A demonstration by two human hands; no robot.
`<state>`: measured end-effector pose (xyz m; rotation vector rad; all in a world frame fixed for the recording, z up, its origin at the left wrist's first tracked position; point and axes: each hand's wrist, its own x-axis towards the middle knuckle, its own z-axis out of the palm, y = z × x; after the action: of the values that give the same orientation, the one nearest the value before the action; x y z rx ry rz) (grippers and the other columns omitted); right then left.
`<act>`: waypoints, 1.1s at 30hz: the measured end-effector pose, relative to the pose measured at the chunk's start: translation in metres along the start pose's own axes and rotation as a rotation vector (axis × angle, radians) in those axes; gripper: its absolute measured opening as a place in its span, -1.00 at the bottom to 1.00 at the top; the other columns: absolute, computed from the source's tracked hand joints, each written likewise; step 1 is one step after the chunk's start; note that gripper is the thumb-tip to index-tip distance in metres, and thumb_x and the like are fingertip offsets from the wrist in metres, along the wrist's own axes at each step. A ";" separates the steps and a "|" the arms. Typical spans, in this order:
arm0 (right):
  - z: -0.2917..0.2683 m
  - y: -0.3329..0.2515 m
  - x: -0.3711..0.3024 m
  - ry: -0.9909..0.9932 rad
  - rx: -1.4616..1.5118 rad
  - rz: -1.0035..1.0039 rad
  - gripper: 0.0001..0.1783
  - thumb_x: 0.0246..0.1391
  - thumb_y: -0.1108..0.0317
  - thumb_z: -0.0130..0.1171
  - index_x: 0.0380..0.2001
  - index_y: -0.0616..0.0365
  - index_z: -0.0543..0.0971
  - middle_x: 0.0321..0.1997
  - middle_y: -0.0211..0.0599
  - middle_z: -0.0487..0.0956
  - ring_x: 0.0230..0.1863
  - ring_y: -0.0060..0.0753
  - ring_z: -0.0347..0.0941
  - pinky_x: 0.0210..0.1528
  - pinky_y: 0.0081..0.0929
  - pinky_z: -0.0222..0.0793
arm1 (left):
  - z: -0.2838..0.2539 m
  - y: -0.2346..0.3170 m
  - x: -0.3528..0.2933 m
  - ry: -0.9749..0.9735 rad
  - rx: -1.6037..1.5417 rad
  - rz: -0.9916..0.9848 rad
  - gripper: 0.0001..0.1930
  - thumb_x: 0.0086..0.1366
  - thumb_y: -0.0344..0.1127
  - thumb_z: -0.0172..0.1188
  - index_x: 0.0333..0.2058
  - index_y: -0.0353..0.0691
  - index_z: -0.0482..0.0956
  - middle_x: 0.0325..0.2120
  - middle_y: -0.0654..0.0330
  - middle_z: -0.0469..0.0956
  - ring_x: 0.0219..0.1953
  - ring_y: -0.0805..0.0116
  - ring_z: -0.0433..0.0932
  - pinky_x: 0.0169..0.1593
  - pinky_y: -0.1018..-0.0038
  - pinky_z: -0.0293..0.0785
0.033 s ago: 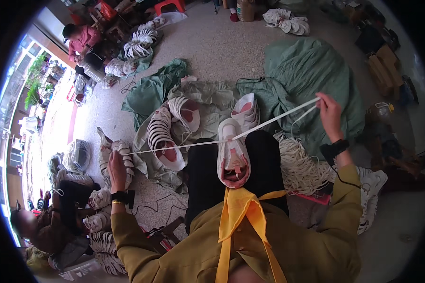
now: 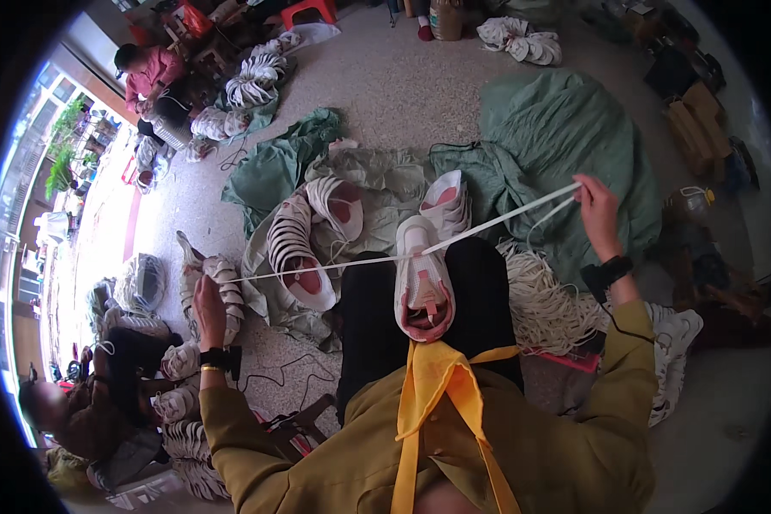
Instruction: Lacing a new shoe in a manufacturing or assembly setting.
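Note:
A white and pink shoe [image 2: 420, 283] rests between my thighs, toe pointing away from me. One white shoelace [image 2: 505, 216] passes through it near the tongue, and its two ends stretch out to either side. My left hand [image 2: 208, 310] pinches one end, out to the left at about the height of the shoe. Farther out and higher on the right, my right hand [image 2: 598, 210] grips the other end, with a loose tail hanging from it. Both lengths look taut and straight. Beside my right thigh lies a heap of white laces [image 2: 548, 300].
Nested shoe uppers [image 2: 291, 236] stand on crumpled sheeting ahead of my knees, with another stack [image 2: 447, 201] beyond the shoe. A large green sack [image 2: 565, 128] lies at the right. Two people [image 2: 154, 73] sit at the left among more shoe stacks. A cable [image 2: 291, 370] crosses the floor.
My left hand has shifted very slightly to the left and my right hand a touch lower. The lace is still stretched between them, and the shoe stays in place.

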<state>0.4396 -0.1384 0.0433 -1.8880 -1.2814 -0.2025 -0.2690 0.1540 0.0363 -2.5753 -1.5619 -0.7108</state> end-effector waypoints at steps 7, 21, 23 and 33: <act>-0.018 0.084 -0.045 0.010 -0.040 0.202 -0.75 0.27 0.60 0.03 -0.09 0.28 0.65 -0.40 -0.19 0.63 -0.45 -0.45 0.59 -0.39 -0.48 0.53 | -0.032 -0.059 -0.012 0.049 0.169 -0.164 -0.86 0.41 -0.43 0.01 -0.25 -0.43 0.42 -0.32 -0.25 0.48 -0.25 -0.34 0.48 -0.22 -0.05 0.36; -0.086 0.176 -0.092 0.021 -0.010 0.499 -0.76 0.30 0.55 0.06 -0.07 0.30 0.66 -0.42 -0.27 0.63 -0.45 -0.52 0.60 -0.36 -0.52 0.60 | -0.052 -0.100 -0.015 0.087 0.283 -0.267 -0.86 0.40 -0.43 0.01 -0.28 -0.41 0.44 -0.32 -0.24 0.52 -0.23 -0.32 0.50 -0.20 -0.03 0.36; -0.095 0.183 -0.094 0.009 -0.055 0.463 -0.75 0.30 0.55 0.06 -0.06 0.30 0.66 -0.39 -0.26 0.64 -0.44 -0.52 0.60 -0.34 -0.53 0.61 | -0.049 -0.102 -0.016 0.119 0.290 -0.238 -0.88 0.38 -0.44 0.01 -0.31 -0.41 0.43 -0.39 -0.23 0.50 -0.26 -0.31 0.49 -0.21 -0.03 0.34; -0.128 0.208 -0.113 -0.041 -0.124 0.561 -0.76 0.29 0.59 0.05 -0.07 0.32 0.66 -0.32 -0.17 0.68 -0.39 -0.49 0.63 -0.32 -0.51 0.61 | -0.055 -0.105 -0.016 0.116 0.310 -0.197 -0.89 0.37 -0.45 0.04 -0.36 -0.34 0.45 -0.45 -0.13 0.55 -0.32 -0.21 0.54 -0.23 0.03 0.40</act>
<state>0.5977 -0.3367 -0.0471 -2.2861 -0.7325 0.0538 -0.3843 0.1774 0.0587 -2.1458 -1.7473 -0.5656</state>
